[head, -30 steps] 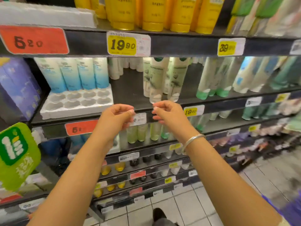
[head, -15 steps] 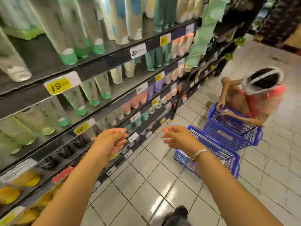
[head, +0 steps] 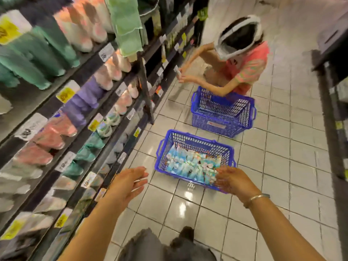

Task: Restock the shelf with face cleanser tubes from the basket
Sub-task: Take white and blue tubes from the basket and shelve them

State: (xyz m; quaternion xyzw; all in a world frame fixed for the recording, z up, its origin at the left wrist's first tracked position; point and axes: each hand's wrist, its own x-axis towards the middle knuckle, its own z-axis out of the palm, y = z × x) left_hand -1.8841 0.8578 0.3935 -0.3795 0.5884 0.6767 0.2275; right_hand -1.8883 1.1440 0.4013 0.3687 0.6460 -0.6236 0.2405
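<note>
2 hands (head: 130, 182) (head: 232, 180) hang empty, fingers loose, above the basket (head: 194, 143); labels unreadably blurred.

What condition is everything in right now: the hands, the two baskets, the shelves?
left hand: open, fingers straight, holding nothing.
right hand: open, empty, at the near basket's rim.
near basket: on the floor, holding many light-blue tubes.
far basket: on the floor, contents unclear.
shelves: stocked with standing tubes, blurred.
second person: crouched, holding a small item.

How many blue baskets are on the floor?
2. The near basket, full of tubes, sits just beyond the right hand. The far basket sits behind it, by the crouching person.
</note>
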